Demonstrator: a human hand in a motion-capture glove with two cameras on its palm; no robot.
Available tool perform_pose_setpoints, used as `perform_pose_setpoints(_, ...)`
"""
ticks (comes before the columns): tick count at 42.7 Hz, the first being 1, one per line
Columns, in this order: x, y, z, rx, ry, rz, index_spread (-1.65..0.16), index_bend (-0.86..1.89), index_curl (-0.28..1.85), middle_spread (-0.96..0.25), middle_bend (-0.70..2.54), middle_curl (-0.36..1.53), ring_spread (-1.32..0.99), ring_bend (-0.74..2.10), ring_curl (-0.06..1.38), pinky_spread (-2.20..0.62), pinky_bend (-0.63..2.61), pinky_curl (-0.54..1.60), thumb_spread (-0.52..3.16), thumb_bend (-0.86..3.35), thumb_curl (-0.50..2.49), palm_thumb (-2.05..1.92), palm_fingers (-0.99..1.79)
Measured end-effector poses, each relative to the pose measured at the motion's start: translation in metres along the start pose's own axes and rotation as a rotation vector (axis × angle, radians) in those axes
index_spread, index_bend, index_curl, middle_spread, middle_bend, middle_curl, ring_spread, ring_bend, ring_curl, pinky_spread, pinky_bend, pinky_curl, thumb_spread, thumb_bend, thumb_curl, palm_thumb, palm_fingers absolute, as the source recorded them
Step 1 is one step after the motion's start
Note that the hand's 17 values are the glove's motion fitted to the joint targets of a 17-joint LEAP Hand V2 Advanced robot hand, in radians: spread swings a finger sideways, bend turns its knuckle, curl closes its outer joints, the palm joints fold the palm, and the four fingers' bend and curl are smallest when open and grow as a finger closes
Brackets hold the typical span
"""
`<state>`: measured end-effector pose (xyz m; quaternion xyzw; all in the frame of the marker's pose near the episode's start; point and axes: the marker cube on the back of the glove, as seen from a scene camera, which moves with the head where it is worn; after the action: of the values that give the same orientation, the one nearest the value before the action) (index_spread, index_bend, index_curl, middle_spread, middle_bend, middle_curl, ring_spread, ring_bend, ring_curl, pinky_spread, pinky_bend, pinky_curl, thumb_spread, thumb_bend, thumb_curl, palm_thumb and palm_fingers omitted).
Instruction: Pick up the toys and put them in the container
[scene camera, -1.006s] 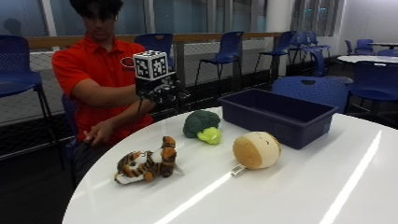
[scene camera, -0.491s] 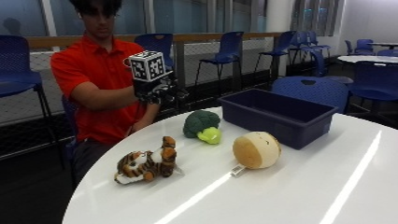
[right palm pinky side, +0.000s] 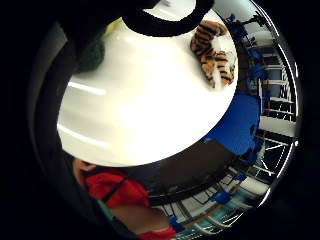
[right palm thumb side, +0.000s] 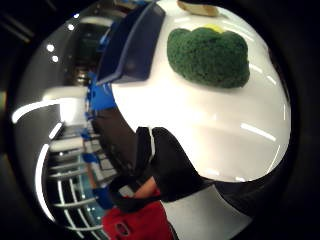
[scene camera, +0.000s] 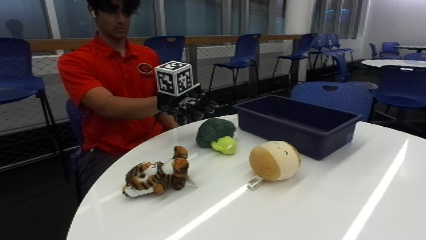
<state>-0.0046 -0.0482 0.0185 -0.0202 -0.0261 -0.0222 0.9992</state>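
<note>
My gloved right hand (scene camera: 186, 106) hovers over the table's far edge, just behind the green broccoli toy (scene camera: 216, 135), fingers relaxed and holding nothing. The broccoli (right palm thumb side: 210, 55) is close below the palm, and the gloved thumb (right palm thumb side: 170, 165) shows at the table's edge. A striped tiger plush (scene camera: 156, 176) lies near the front left of the white round table (scene camera: 319, 210); it also shows as the tiger (right palm pinky side: 212, 50) in the little finger side view. A round tan plush (scene camera: 274, 160) sits in front of the dark blue container (scene camera: 299, 125), which looks empty.
The person in a red shirt (scene camera: 106, 75) sits behind the table with the bare hand out of sight. Blue chairs (scene camera: 333, 97) stand close behind the container. Bare white tabletop stretches to the front right.
The gloved hand has drifted slightly down and toward the broccoli. The toys and the container have not moved.
</note>
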Motion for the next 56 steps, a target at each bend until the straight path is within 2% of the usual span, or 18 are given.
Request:
perform_pose_setpoints(16, -0.032, -0.065, 0.024, -0.040, 0.082, 0.013, -0.35, 0.15, 0.24, -0.05, 0.13, 0.24, -0.01, 0.16, 0.09, 0.07, 0.81, 0.36, 1.15, -0.05, 0.19, -0.06, -0.13)
perform_pose_setpoints(29, -0.029, -0.092, 0.049, -0.203, 0.139, 0.090, -0.36, 0.10, 0.23, -0.05, 0.11, 0.22, 0.01, 0.17, 0.11, 0.11, 1.01, 0.40, 1.11, -0.05, 0.21, -0.05, -0.17)
perform_pose_setpoints(35, -0.028, -0.097, 0.062, -0.191, 0.172, 0.103, -0.36, 0.11, 0.22, -0.04, 0.10, 0.21, 0.02, 0.17, 0.12, 0.09, 1.16, 0.44, 1.12, -0.03, 0.22, -0.02, -0.17)
perform_pose_setpoints(50, -0.028, -0.105, 0.058, -0.072, 0.249, 0.130, -0.42, 0.51, 0.36, -0.08, 0.13, 0.16, 0.04, 0.32, 0.16, -0.13, 1.14, 0.40, 1.27, 0.01, 0.27, 0.05, 0.26)
perform_pose_setpoints(53, -0.028, -0.107, 0.058, -0.058, 0.250, 0.126, -0.41, 0.50, 0.36, -0.11, 0.17, 0.17, -0.01, 0.44, 0.19, -0.23, 1.17, 0.39, 1.33, 0.08, 0.30, 0.18, 0.51)
perform_pose_setpoints(56, -0.028, -0.109, 0.057, -0.041, 0.261, 0.120, -0.40, 0.43, 0.36, -0.15, 0.21, 0.18, -0.09, 0.50, 0.20, -0.30, 1.17, 0.37, 1.36, 0.12, 0.33, 0.26, 0.62)
